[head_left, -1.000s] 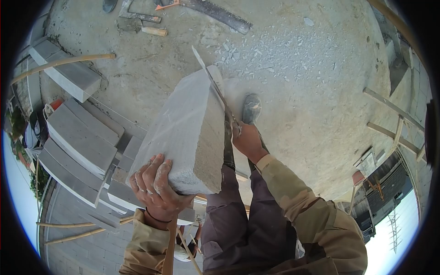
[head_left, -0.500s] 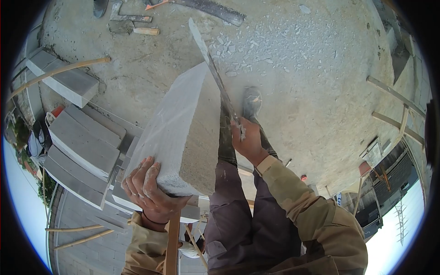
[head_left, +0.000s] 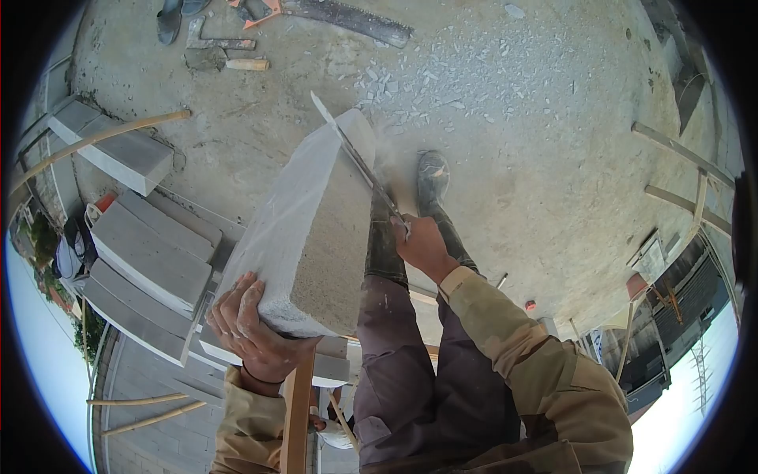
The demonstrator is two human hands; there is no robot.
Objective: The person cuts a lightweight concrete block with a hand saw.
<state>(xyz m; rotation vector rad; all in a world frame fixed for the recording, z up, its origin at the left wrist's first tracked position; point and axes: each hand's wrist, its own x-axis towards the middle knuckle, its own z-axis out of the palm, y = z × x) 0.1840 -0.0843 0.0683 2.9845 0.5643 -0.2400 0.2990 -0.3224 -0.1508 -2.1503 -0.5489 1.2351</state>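
Note:
My left hand (head_left: 249, 330) grips the near lower corner of a large grey concrete block (head_left: 312, 221), holding it tilted on edge. In my right hand (head_left: 420, 245) is the handle of a long flat metal blade (head_left: 351, 154). The blade lies across the block's far right edge, and a little dust rises there. My dark trousers and one dusty boot (head_left: 433, 178) show just right of the block.
Grey blocks are stacked at the left (head_left: 150, 257), with one more block (head_left: 110, 146) farther back. Stone chips (head_left: 466, 83) litter the concrete floor. A saw (head_left: 347, 17) and a hammer (head_left: 221, 59) lie at the top. Bamboo poles and wooden slats line the edges.
The blade, raised above the block half a second ago, has come down onto its far edge. My left hand stays on the near corner, and the block has tilted slightly.

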